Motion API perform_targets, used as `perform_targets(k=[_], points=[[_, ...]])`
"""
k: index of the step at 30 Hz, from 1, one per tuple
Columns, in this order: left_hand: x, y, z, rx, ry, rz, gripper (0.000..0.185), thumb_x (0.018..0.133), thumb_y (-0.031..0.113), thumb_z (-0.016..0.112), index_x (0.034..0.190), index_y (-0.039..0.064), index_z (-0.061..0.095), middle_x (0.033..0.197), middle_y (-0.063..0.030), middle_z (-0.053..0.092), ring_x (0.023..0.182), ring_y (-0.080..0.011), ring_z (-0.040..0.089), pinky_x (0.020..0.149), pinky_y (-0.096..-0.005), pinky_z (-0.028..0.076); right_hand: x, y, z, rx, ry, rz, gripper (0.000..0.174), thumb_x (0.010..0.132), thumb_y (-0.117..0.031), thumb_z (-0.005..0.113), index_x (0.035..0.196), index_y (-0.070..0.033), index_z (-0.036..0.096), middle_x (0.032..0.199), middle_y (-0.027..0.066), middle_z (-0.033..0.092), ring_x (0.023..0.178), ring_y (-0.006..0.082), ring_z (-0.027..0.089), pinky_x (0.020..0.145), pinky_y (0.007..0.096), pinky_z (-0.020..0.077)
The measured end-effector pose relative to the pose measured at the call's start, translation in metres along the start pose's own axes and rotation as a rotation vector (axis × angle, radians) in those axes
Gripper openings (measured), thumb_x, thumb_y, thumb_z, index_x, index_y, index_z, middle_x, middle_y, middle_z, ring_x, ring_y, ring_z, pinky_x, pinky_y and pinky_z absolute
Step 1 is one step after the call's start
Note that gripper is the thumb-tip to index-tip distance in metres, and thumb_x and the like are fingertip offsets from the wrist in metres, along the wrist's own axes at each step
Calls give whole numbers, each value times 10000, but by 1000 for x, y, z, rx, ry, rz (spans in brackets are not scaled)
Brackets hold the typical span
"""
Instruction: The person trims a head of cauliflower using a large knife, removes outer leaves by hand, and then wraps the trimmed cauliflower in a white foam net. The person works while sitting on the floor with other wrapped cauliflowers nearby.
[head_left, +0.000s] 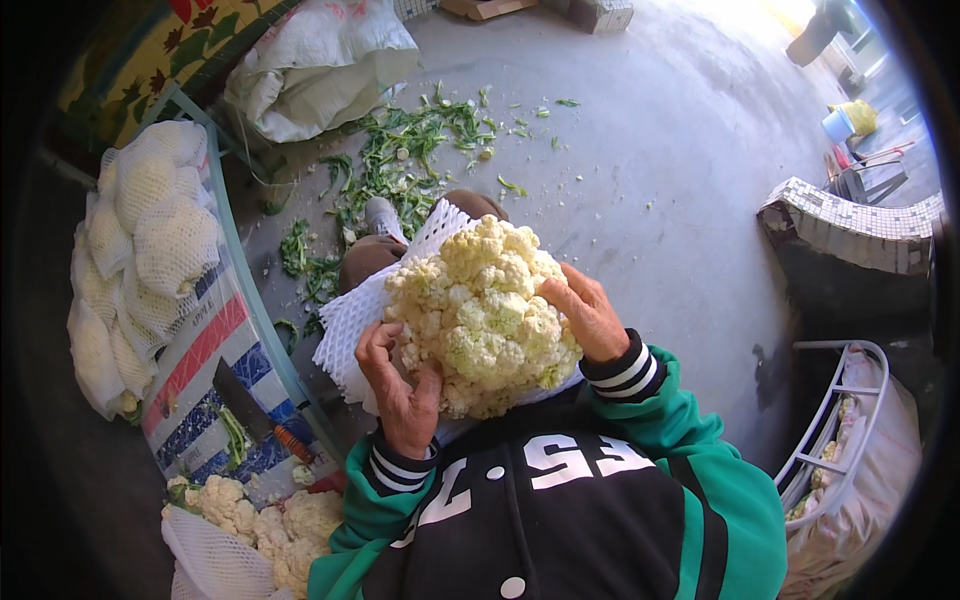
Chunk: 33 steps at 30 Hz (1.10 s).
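A large cauliflower head (487, 322) rests over my lap, curds facing up, held between my two hands. My left hand (401, 382) grips its near left side, fingers curled at the edge. On the right side my right hand (589, 311) presses its thumb and fingers against the curds. White foam netting (352, 330) lies under the cauliflower, spreading out to the left and up over my knees. The underside of the head is hidden.
At left, a table covered with printed sheeting (202, 352) carries net-wrapped cauliflowers (150, 217), bare cauliflowers (292, 532) and an orange-brown handle (293, 444). Cut leaves (405, 142) litter the floor beside a white woven sack (315, 75). A metal rack (844, 435) and another sack (877, 480) stand right.
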<state>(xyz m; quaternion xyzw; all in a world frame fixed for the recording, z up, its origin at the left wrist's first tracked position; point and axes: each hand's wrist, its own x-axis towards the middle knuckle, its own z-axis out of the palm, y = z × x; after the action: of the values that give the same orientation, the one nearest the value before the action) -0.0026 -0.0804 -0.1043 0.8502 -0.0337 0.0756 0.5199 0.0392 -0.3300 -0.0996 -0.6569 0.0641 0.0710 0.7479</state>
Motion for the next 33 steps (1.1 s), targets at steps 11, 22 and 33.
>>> perform_targets(k=[11, 22, 33], points=[[2, -5, 5, -95, 15, -90, 539, 851, 157, 625, 1332, 36, 412, 1394, -162, 345, 1257, -306, 382, 1093, -448, 306, 2, 18, -2, -12, 137, -80, 310, 982, -290, 595, 937, 17, 602, 851, 63, 535, 779, 145, 519, 700, 291, 434], [5, 2, -1, 41, 117, 18, 593, 900, 364, 647, 1333, 17, 439, 1411, -190, 355, 1293, -325, 378, 1105, -463, 294, 3, 5, -9, 113, 167, -134, 303, 981, -253, 588, 1087, 30, 616, 921, 48, 597, 844, 131, 566, 753, 298, 506], [9, 3, 3, 12, 57, 25, 547, 926, 390, 668, 1282, 25, 470, 1347, -182, 396, 1245, -322, 417, 1066, -438, 344, -17, -74, 3, -360, 20, -747, 129, 906, 31, 585, 1020, 25, 646, 946, 165, 674, 820, 251, 671, 729, 322, 530]])
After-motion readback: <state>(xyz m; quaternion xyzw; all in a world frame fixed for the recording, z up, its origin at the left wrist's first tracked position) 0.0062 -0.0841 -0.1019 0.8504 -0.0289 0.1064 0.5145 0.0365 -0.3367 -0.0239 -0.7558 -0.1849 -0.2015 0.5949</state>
